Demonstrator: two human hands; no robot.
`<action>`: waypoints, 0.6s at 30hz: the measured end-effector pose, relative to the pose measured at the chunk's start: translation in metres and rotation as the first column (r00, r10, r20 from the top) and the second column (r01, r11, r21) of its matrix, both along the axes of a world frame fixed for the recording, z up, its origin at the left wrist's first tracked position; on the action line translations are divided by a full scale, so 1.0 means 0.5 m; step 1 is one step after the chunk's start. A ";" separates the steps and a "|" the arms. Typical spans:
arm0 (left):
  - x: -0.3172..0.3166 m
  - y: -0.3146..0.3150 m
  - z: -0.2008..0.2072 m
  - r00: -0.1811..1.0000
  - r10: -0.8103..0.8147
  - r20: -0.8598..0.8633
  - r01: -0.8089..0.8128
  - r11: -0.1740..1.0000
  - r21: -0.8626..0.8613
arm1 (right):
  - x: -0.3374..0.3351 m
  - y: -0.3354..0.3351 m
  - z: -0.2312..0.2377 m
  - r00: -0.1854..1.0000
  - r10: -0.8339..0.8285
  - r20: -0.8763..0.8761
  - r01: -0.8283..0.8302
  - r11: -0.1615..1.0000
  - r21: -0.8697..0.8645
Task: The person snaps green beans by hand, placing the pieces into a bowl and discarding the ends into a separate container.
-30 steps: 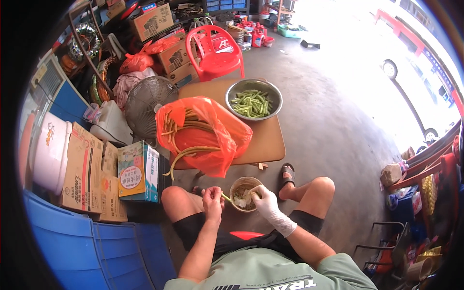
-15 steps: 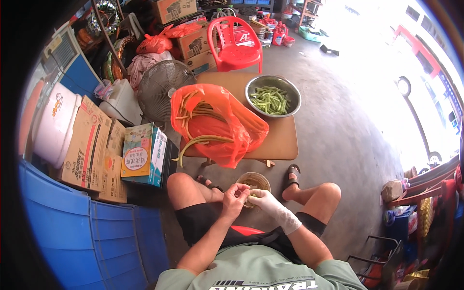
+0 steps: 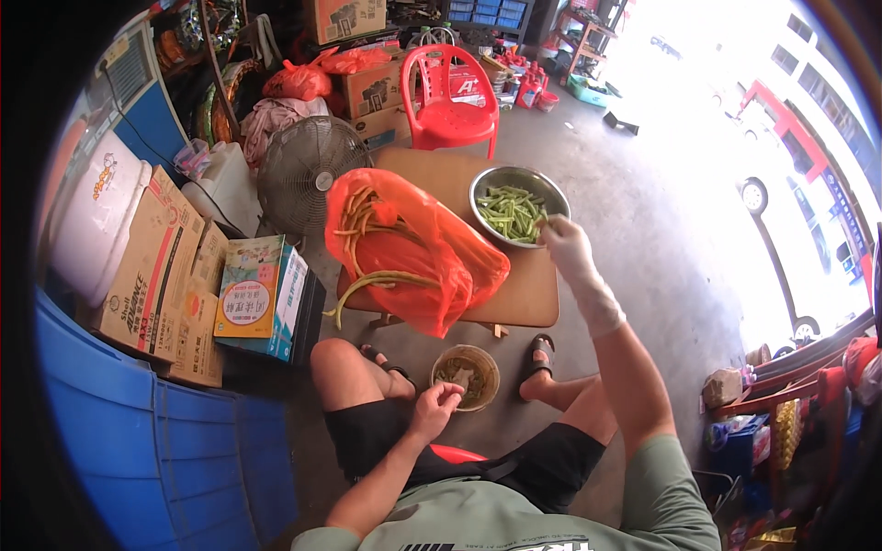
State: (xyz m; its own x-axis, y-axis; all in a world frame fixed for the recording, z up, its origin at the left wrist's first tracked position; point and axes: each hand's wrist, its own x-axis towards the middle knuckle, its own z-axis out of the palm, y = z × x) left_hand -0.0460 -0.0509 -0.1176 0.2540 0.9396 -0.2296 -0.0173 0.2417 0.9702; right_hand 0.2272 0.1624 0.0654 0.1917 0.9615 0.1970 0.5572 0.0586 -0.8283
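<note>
Head view: your gloved right hand (image 3: 570, 250) is at the steel bowl's (image 3: 542, 187) near-right rim, its hold hidden; cut beans (image 3: 509, 213) lie inside the bowl, likely for easy reach. Nearer you, your left hand (image 3: 435, 412) curls, contents unclear.

The table (image 3: 533, 298) stands at the centre of the frame. On its left side lies a bag (image 3: 450, 275) containing long beans (image 3: 360, 220), with ends extending past the bag's lower left edge. On its right side sits a bowl (image 3: 551, 196) holding bean pieces (image 3: 508, 213); the right hand (image 3: 567, 250) is at the lower right rim. Lower centre, a bucket (image 3: 492, 375) stands between the feet (image 3: 537, 363), the left hand (image 3: 435, 411) at its lower left. Behind the table: a chair (image 3: 455, 115). Left of the bag: a fan (image 3: 303, 174).
</note>
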 end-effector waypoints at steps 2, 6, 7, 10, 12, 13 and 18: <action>-0.001 -0.006 -0.022 1.000 -0.016 -0.001 0.016 1.000 0.007 | 0.010 0.082 0.021 0.998 -0.012 0.055 0.014 0.999 -0.029; 0.008 -0.003 -0.025 0.999 -0.050 -0.015 0.051 0.998 0.040 | 0.051 0.177 0.031 0.996 0.028 0.081 -0.016 0.991 -0.135; 0.003 -0.006 -0.023 0.998 -0.049 -0.044 0.050 0.998 0.027 | 0.051 0.189 0.033 0.986 0.059 0.158 -0.028 0.981 -0.192; -0.003 -0.008 -0.020 0.992 -0.061 -0.113 0.065 0.997 0.034 | 0.053 0.211 0.021 0.973 0.077 0.216 -0.019 0.966 -0.257; 0.003 -0.002 -0.008 0.988 -0.082 -0.127 0.086 0.996 0.026 | 0.063 0.218 0.003 0.953 0.066 0.296 -0.007 0.980 -0.197; 0.010 0.000 0.000 0.985 -0.102 -0.140 0.106 0.994 0.018 | 0.074 0.225 -0.003 0.952 0.097 0.291 -0.012 0.960 -0.280; 0.028 0.016 0.031 0.958 -0.171 -0.229 0.178 0.984 0.012 | 0.054 0.229 -0.026 0.766 0.312 0.561 -0.168 0.941 -0.294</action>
State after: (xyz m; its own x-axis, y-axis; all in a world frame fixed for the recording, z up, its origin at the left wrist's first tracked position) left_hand -0.0319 -0.0430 -0.1021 0.3595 0.8931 -0.2702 0.2435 0.1898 0.9512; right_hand 0.2541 0.2770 0.0525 -0.1370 0.9903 -0.0226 0.9307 0.1208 -0.3452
